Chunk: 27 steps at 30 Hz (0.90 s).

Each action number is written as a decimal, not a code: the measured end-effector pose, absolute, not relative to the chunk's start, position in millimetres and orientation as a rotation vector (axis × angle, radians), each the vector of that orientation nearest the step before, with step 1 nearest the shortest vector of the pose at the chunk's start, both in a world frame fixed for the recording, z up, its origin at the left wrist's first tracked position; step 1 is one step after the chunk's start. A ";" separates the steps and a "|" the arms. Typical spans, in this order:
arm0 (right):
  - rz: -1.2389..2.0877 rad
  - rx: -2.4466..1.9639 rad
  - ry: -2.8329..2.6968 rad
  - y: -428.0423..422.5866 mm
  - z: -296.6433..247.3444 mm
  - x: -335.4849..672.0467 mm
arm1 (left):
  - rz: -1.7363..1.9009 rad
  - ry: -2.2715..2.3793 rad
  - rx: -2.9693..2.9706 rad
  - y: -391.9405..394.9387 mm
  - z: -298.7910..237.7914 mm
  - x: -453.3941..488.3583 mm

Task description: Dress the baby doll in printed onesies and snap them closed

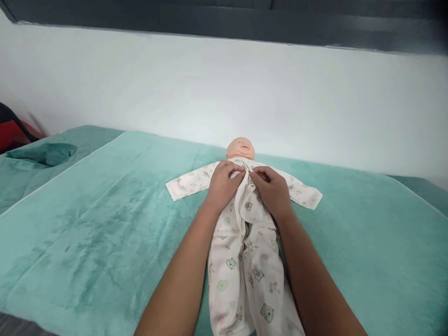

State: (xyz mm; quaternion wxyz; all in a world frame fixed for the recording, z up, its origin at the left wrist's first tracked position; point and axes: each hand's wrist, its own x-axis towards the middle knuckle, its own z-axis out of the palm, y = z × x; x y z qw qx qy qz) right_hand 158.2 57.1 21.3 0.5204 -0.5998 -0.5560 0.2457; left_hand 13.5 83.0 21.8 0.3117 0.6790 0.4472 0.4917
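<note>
A baby doll (241, 148) lies on its back, its head toward the wall. It wears a white baby outfit (229, 261) printed with small green and pink animals; the sleeves spread to both sides and the trouser legs reach toward me. At the upper chest, the front edges of the top meet between my hands. My left hand (226, 182) pinches one edge of the fabric between thumb and fingers. Close beside it, my right hand (273, 187) pinches the other edge. A small snap shows just below the right fingertips. Lower down, the front hangs partly apart.
Under the doll is a teal plush cover (105, 224) on a bed-like surface. A darker teal cloth (44, 153) lies bunched at the left. Behind stands a white wall (224, 88) with a dark panel (210, 21) above. Something red and black (14, 128) is at the left edge.
</note>
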 end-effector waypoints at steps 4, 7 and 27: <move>0.714 -1.328 -1.271 64.3 17.8 164.1 | 1.292 1.152 1.799 83.4 24.6 13.7; 0.786 -1.285 -1.224 66.9 14.7 165.8 | 1.295 1.128 1.780 84.2 26.3 14.5; 0.902 -1.201 -1.302 64.1 18.9 169.5 | 1.232 1.202 1.656 79.3 35.1 21.1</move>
